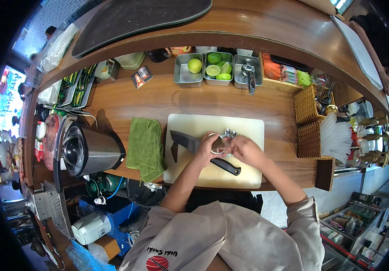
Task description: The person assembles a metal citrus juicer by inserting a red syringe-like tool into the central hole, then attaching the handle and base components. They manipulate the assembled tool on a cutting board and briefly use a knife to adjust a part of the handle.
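My left hand (206,147) is closed around a small round cup with a shiny rim (218,144), tilted so its opening shows; metal or glass, I cannot tell. Close beside it, my right hand (247,151) has its fingers curled together, and what they grip is hidden. A shiny metal piece with a lobed edge (229,133) shows between the hands; its kind is unclear. Beneath them a knife with a black handle (227,166) lies slantwise on the white cutting board (190,174), its dark blade pointing to the upper left.
A green cloth (144,144) lies left of the board, beside a steel juicer-like appliance (96,151). Behind stand metal containers with limes (213,58), one whole lime (194,65) and a metal squeezer (248,74). Wicker baskets (306,106) stand right, below a raised wooden shelf (248,22).
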The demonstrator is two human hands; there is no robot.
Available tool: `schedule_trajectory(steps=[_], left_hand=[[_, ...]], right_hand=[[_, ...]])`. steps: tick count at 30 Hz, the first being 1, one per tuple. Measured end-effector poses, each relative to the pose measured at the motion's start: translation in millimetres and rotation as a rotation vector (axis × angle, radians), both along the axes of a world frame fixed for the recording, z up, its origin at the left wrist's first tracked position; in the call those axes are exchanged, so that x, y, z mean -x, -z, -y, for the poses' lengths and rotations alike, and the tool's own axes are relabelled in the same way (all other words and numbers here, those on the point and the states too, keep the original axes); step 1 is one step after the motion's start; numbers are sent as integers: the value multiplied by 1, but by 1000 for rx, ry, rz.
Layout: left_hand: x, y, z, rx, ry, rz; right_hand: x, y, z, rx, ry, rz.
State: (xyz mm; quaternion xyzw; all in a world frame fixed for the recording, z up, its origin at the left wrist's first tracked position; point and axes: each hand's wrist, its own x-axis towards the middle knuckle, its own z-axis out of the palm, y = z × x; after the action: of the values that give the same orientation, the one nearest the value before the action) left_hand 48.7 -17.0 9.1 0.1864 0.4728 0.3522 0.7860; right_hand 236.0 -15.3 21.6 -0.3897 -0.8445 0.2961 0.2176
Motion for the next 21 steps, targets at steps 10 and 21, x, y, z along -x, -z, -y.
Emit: schedule_trajectory(steps=[10, 21], left_hand=[[6, 12, -11, 9, 9, 109], [5, -1, -11, -8, 5, 81]], right_hand=[[3, 2, 13, -117, 3, 50], [7, 5, 8, -105, -63, 246]])
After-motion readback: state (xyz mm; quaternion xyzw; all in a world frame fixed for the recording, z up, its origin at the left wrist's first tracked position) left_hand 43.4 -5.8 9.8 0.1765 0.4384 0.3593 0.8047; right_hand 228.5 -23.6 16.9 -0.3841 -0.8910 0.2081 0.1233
